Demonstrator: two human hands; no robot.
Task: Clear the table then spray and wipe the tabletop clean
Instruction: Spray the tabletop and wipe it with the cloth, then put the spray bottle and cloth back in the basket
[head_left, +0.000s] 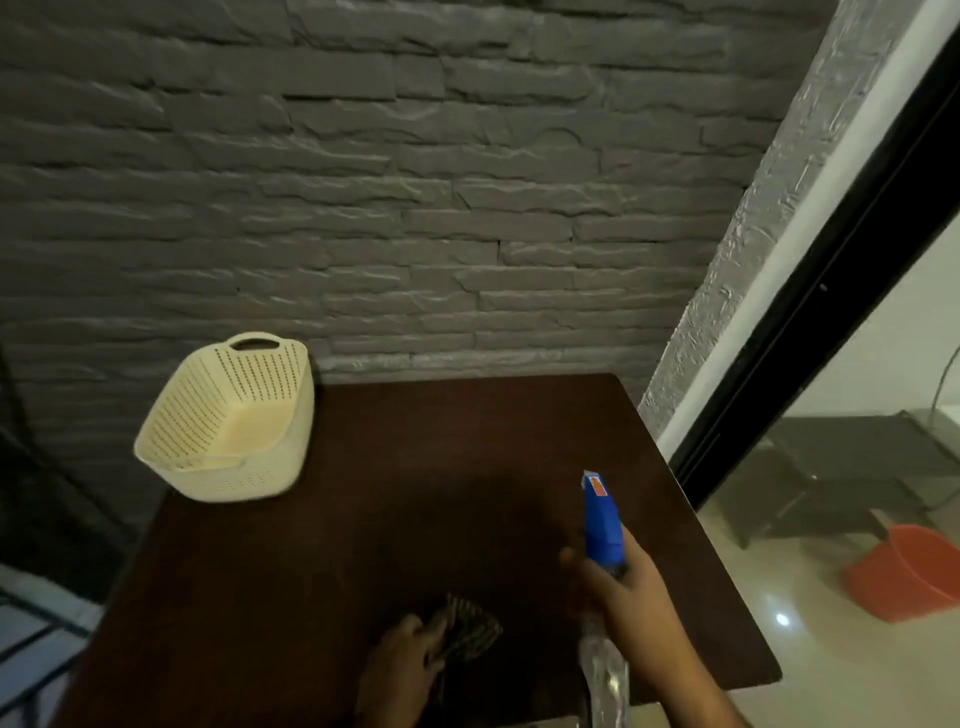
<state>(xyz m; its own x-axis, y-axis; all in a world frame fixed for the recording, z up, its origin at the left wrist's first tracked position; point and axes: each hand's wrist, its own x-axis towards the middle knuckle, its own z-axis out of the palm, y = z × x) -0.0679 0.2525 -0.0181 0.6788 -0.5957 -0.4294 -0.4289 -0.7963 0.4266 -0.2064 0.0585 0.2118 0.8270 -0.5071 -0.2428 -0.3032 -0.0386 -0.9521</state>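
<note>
A dark brown table (405, 493) fills the middle of the view. My right hand (628, 587) grips a spray bottle (602, 525) with a blue trigger head and a clear body, held above the table's near right part, nozzle pointing away from me. My left hand (410, 649) rests at the table's near edge and holds a dark striped cloth (467, 629) against the tabletop. A cream perforated plastic basket (228, 421) stands on the far left corner of the table, and nothing shows inside it.
A grey stone-brick wall (415, 208) runs right behind the table. To the right are a black door frame (810, 332), a glossy tiled floor, a grey step and an orange dustpan (909, 577). The table's right edge borders open floor.
</note>
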